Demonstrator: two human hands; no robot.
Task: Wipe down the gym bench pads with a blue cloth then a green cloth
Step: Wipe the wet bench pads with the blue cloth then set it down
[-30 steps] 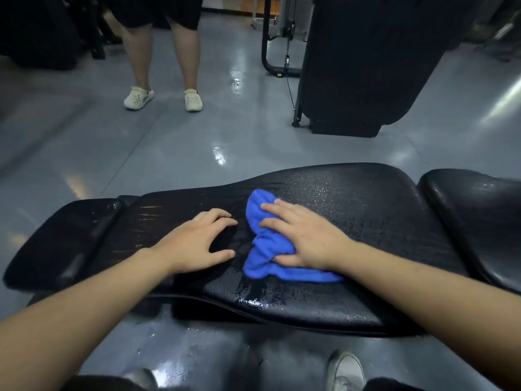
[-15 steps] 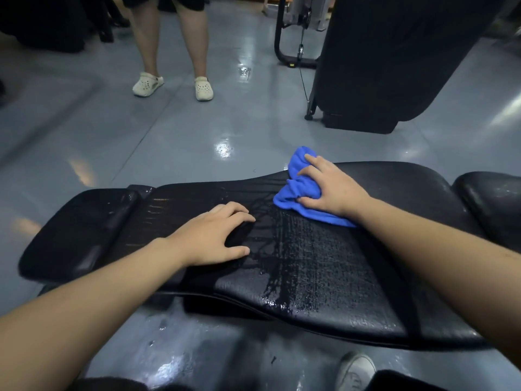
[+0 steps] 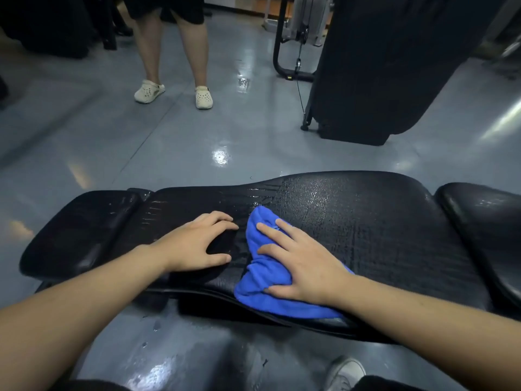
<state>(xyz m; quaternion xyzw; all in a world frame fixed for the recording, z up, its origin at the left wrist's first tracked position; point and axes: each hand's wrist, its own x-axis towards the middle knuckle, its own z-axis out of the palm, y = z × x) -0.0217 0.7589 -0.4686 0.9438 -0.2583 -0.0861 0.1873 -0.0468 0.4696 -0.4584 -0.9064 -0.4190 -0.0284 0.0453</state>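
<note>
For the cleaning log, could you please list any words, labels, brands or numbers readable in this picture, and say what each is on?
None can be read.
Bench pad: wet black vinyl, no label visible.
Blue cloth: no tag visible.
Cable machine: no marking legible at this distance.
White clogs: no logo legible.

Head view, steeply down, close over bench [image 3: 366, 227]

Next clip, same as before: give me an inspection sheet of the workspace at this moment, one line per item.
Surface: black bench pad, wet sheen and streaks.
Job's things: blue cloth bunched on the pad's near edge; green cloth nothing seen.
Clutter: nothing seen on the pad.
Grip: right hand presses the cloth, fingers spread; left hand rests on the pad, holding nothing.
Cables: thin cable hangs at a machine behind.
Surroundings: glossy grey floor; a person's legs in pale clogs.
</note>
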